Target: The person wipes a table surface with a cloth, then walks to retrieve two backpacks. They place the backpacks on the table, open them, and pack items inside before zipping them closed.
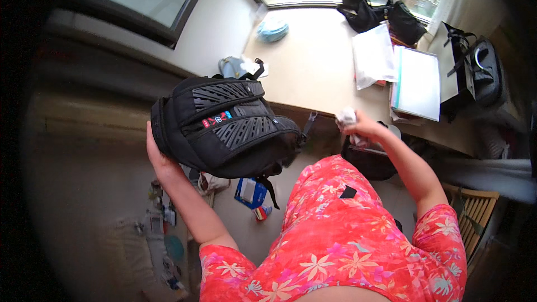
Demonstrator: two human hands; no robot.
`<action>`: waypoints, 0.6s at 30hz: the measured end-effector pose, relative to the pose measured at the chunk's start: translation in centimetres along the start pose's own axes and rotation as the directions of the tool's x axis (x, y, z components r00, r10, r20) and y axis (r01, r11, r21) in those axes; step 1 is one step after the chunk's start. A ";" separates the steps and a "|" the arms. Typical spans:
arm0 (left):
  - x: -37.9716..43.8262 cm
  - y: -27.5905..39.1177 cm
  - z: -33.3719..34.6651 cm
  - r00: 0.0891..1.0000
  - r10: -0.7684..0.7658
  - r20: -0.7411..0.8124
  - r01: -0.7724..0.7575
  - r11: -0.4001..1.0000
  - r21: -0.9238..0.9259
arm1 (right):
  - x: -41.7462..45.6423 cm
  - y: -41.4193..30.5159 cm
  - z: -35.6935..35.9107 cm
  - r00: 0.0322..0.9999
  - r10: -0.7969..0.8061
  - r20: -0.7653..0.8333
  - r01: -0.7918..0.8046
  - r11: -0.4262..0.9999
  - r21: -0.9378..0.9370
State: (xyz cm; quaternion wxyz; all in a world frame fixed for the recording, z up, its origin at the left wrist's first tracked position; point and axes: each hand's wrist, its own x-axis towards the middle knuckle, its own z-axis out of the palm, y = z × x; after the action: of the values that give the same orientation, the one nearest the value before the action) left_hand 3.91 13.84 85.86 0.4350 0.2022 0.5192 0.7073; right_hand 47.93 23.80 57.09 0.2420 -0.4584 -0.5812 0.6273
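A black backpack [226, 128] with ribbed panels and a red and blue badge is held up at the left, over the near edge of the desk. My left hand [158, 157] grips its left end from below and the side; most of the fingers are hidden behind it. A loose strap dangles from its lower side. On the right, my right hand [365, 126] is closed around a crumpled whitish cloth or tissue [347, 118], apart from the backpack and close to the desk's front edge.
The pale desk [310, 58] runs to the window. A blue coiled bundle [272, 30] lies at its back left. Papers and folders [417, 84], black bags [405, 23] and a dark case [486, 71] crowd its right. A blue box [250, 193] and a wooden slatted chair [476, 214] are lower down.
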 end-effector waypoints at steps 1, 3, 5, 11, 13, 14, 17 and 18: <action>-0.1 0.1 0.7 1.000 -0.012 -0.025 0.012 1.000 0.014 | 1.8 0.4 -1.1 0.956 -0.275 -0.097 0.267 0.959 -0.093; -2.8 1.6 -0.9 0.988 -0.016 -0.154 0.024 0.998 0.050 | 0.1 -13.0 -3.0 0.963 -0.252 -0.094 0.265 0.950 0.165; -4.2 1.8 0.5 0.950 -0.060 -0.307 0.093 0.991 0.094 | 0.5 -17.2 -8.4 0.495 -0.702 -0.512 0.738 0.651 -0.179; -3.1 1.9 2.2 0.974 -0.054 -0.221 0.094 0.980 0.176 | 2.6 -14.2 7.8 0.905 -0.357 -0.233 0.320 0.930 -0.180; -3.2 0.6 4.0 0.961 -0.112 -0.251 0.156 0.974 0.162 | 1.8 -10.4 15.8 0.931 -0.158 0.330 0.243 0.940 -0.237; -3.1 1.4 0.3 0.982 -0.119 -0.146 0.138 0.983 0.122 | 1.4 -10.6 16.8 0.922 -0.106 0.373 0.167 0.977 -0.135; -4.5 -0.9 -1.9 0.947 -0.076 -0.312 0.127 0.981 0.147 | 5.4 -15.0 7.2 0.939 -0.335 -0.076 0.341 0.936 0.087; -5.3 -1.1 -1.6 0.900 -0.078 -0.428 0.163 0.973 0.165 | 5.9 -17.9 3.3 0.840 -0.449 -0.303 0.509 0.847 0.155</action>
State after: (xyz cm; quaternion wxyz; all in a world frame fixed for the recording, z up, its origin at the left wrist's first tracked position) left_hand 6.01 8.67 85.07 0.3346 0.0551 0.6793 0.6508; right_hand 38.24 30.81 72.08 0.5160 -0.3432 -0.5651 0.5447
